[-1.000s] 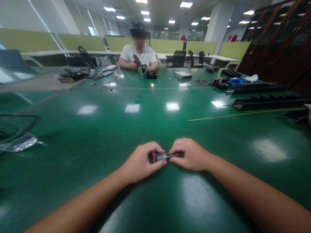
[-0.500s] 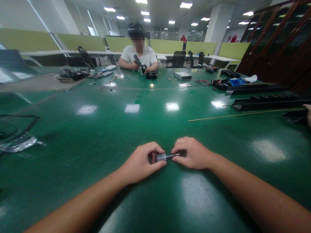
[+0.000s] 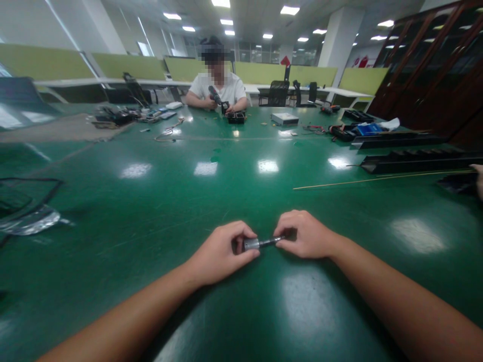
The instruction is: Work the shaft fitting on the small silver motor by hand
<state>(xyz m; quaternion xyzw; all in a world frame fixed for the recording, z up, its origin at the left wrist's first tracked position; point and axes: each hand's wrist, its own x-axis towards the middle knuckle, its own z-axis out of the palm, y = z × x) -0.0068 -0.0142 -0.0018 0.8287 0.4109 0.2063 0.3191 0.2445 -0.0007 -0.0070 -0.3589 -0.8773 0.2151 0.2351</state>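
Observation:
My left hand [image 3: 222,252] holds a short grey metal cylinder [image 3: 252,244] between thumb and fingers. From the cylinder's right end a thin, dark, shiny shaft [image 3: 268,242] points right, roughly level. Its far tip sits between the thumb and fingertips of my right hand [image 3: 306,235], which is closed in a pinch. Both hands are low over the green tabletop [image 3: 226,201], a short gap apart. Whether shaft and cylinder are one piece, I cannot tell.
Across the table a person [image 3: 217,85] works with a power drill [image 3: 214,94]. A thin yellowish rod [image 3: 339,183] and black channel-shaped parts [image 3: 411,162] lie right, near another person's hand [image 3: 479,176]. Clear plastic wrap [image 3: 35,221] lies left, a white box [image 3: 285,119] farther back.
My right hand has shifted slightly right along the dark shaft, so more of it shows between the hands. My left hand has stayed nearly still on the cylinder.

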